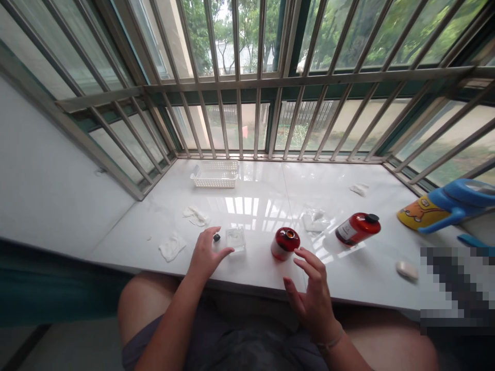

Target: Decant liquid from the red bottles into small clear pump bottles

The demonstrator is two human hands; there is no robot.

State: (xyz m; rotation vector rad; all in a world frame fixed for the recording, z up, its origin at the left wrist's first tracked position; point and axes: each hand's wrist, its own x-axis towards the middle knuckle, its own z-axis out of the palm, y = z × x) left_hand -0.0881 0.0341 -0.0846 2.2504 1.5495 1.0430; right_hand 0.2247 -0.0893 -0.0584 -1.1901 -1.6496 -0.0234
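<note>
Below the barred window (pixel 253 82), the white counter (pixel 263 208) in front of you carries an uncapped red bottle (pixel 283 249), with a clear square container (pixel 235 240) to its left. Your left hand (pixel 203 256) is spread wide, gripping nothing, beside a small black cap (pixel 217 237). Your right hand (pixel 315 296), loosely open and empty, has fingertips right by the bottle, contact unclear.

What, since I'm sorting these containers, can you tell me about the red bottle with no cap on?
The bottle is glossy deep red and looks translucent, like plastic or glass. It has a rounded shoulder, a short uncapped neck and a paler, label-like area low on its side, too small to read. It stands upright on the shiny white surface. The right hand is beside it, fingers apart; whether a fingertip touches it is unclear.
</note>
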